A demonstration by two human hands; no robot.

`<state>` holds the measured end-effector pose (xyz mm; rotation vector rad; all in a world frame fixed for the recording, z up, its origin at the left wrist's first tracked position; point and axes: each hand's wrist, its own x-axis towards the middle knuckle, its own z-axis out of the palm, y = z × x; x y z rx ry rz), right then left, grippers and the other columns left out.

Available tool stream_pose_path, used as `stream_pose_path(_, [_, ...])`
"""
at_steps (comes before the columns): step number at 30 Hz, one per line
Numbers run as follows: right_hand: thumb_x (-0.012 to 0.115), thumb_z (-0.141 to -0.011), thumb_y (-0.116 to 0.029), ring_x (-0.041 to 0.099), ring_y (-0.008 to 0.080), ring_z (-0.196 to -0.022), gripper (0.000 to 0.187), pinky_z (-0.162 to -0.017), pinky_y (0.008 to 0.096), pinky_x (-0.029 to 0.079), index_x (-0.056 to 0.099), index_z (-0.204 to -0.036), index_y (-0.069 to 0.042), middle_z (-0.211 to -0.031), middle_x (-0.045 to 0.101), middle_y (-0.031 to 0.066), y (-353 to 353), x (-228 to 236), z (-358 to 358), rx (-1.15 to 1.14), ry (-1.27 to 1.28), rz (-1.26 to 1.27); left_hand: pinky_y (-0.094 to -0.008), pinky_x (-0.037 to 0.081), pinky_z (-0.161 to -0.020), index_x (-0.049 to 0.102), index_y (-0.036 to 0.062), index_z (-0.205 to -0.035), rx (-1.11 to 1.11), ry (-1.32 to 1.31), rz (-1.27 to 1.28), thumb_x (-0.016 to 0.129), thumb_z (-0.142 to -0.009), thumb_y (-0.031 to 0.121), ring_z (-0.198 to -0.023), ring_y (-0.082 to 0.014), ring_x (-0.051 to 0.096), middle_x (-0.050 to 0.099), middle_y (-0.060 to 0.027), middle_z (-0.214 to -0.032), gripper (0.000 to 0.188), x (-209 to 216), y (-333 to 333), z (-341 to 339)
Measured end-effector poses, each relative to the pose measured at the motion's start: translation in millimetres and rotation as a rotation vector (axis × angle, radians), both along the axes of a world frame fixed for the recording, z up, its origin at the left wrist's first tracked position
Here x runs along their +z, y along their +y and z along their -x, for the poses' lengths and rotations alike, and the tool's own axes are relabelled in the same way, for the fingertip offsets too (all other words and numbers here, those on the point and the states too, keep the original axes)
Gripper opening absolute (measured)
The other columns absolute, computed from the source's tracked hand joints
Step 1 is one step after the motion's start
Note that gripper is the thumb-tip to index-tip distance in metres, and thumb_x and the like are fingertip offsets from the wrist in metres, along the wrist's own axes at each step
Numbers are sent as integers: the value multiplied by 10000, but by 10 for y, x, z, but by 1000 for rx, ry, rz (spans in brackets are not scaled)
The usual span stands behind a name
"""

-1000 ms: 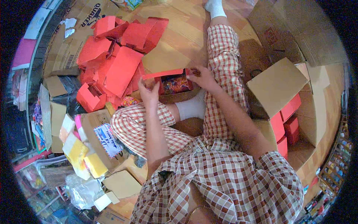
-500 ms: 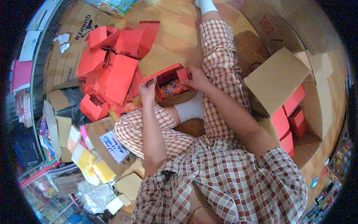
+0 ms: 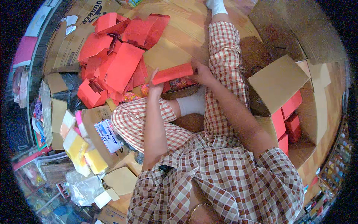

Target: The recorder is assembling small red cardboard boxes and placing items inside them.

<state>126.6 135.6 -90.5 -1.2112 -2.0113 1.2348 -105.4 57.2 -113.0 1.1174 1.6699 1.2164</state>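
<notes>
A small red cardboard box point(image 3: 173, 74) is between my hands, above my bent leg, with its flat red side tilted up toward me. My left hand point(image 3: 155, 86) grips its left end, the fingers partly behind the card. At the opposite end, my right hand point(image 3: 203, 75) pinches the corner. Just below the box's edge show many-coloured small pieces point(image 3: 179, 83), too fine to name. Their brown cardboard container point(image 3: 183, 92) sits by my white-socked foot. Left of my hands lies a heap of red folded boxes point(image 3: 123, 67), several of them open.
At right stands a large open carton point(image 3: 278, 84) with red boxes point(image 3: 293, 125) inside. Flattened cardboard point(image 3: 71, 56) lies far left. Yellow and white packs point(image 3: 80, 151), clear plastic point(image 3: 84, 186) and cardboard pieces point(image 3: 121, 181) spread at lower left. My outstretched leg point(image 3: 225, 56) lies between heap and carton.
The red box has been tipped so its flat side now faces up, covering most of the opening seen before. Both hands stay at its ends. The whole view has shifted slightly.
</notes>
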Motion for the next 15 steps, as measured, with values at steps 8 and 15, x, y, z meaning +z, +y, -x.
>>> stream_pose_path(8, [711, -705, -74, 536, 227, -1024, 496, -881, 324, 442, 481, -1140, -10, -1073, 565, 116, -62, 114, -198, 83, 192, 117, -308, 416, -914, 480, 57, -1245, 43, -147, 123, 605, -825, 87, -1026, -193, 540, 573, -83, -1128, 440, 389, -51, -23])
stream_pose_path(15, [620, -808, -71, 546, 82, -806, 156, -737, 247, 455, 553, -940, -20, -854, 573, 11, -116, 263, -448, -113, 462, 317, -360, 351, -978, 490, 2, -1228, -108, -583, -86, 496, -879, 343, -1159, -209, 460, 515, -101, -1226, 489, 852, -138, -119])
